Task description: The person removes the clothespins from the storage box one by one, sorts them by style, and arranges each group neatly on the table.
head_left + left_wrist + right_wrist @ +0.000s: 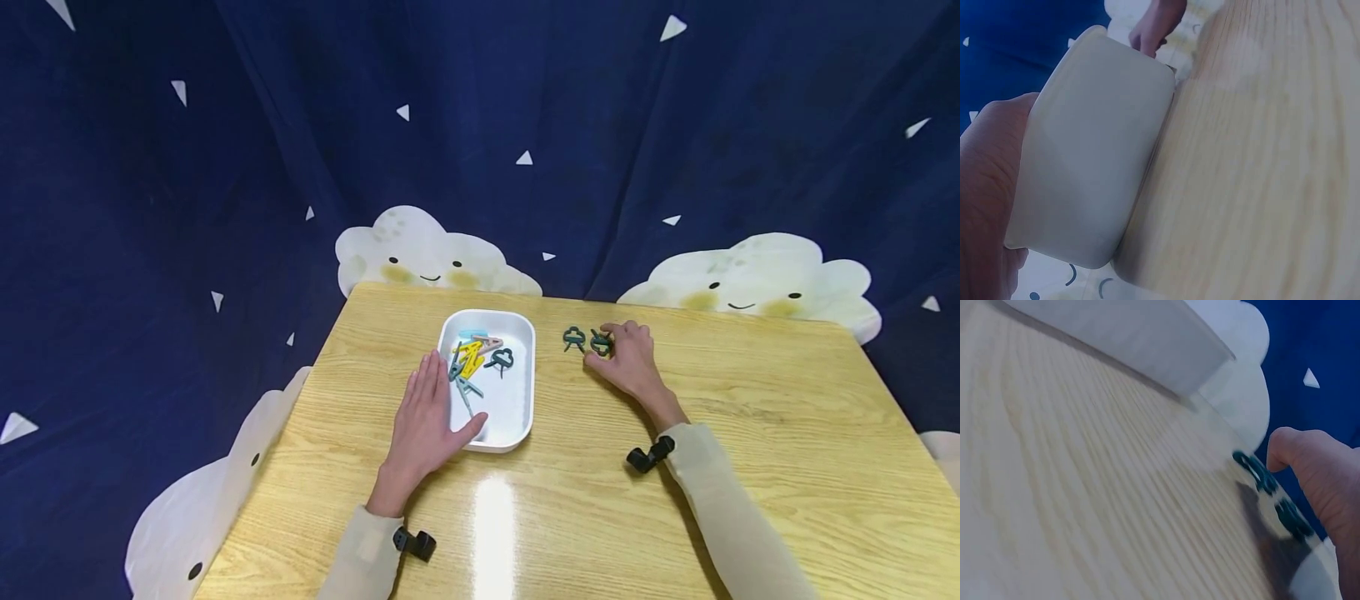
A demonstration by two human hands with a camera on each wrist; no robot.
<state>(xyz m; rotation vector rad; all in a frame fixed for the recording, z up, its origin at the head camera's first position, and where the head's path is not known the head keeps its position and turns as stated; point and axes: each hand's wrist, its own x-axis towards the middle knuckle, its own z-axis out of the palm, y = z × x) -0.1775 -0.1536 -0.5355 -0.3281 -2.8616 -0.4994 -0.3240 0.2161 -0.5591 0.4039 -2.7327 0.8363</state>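
A white plastic tray (517,417) holds several clips: yellow ones (470,358), a pink one (489,343), pale blue-green ones (467,390) and a dark green cloud-shaped one (502,358). My left hand (424,417) lies along the tray's left side, fingers straight and thumb over its near rim. To the tray's right, two more dark green cloud-shaped clips stand on the table, a left one (574,337) and a right one (601,343). Around the right one, my right hand (630,358) spreads thumb and forefinger, with a gap at the thumb.
The wooden table (750,433) ends at the back against a dark blue curtain (480,125) printed with clouds and white triangles. A black camera strap (651,456) sits on the right wrist, another strap (414,543) on the left. Light glares off the table before the tray.
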